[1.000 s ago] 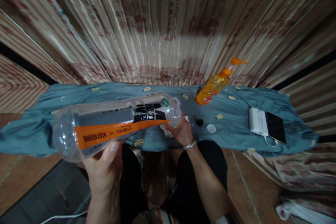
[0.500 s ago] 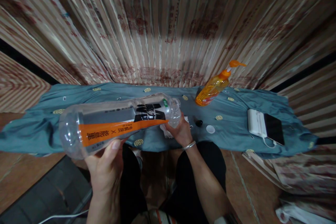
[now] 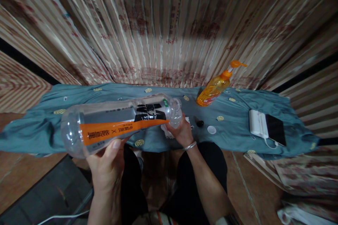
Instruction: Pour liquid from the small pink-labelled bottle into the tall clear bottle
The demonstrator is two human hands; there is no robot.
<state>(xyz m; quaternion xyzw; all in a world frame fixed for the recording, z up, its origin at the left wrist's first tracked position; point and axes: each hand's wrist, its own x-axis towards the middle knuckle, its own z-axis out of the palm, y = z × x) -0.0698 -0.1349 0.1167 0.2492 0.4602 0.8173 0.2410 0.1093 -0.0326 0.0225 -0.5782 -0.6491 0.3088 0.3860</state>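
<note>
A large clear plastic bottle (image 3: 108,114) with an orange and black label lies tilted across the view, its neck pointing right. My left hand (image 3: 107,160) is closed around its lower side, thumb on the label. At the bottle's mouth, my right hand (image 3: 182,132) grips a small clear container (image 3: 175,120), partly hidden by the fingers; the two openings meet or nearly meet. Whether any liquid passes between them I cannot tell. Beneath the right hand is a crumpled white tissue (image 3: 167,133), mostly covered. Just right of that hand are a small black object (image 3: 200,123) and a white round disc (image 3: 211,129).
An orange pump bottle (image 3: 213,89) stands at the back of the cloth-covered surface (image 3: 235,112). To the right lie a white device (image 3: 258,123) and a dark phone-like slab (image 3: 275,130), with a short cable. A striped curtain (image 3: 163,24) hangs behind.
The large bottle's base has shifted very slightly right with my left hand. My right hand and the small container look almost unmoved.
</note>
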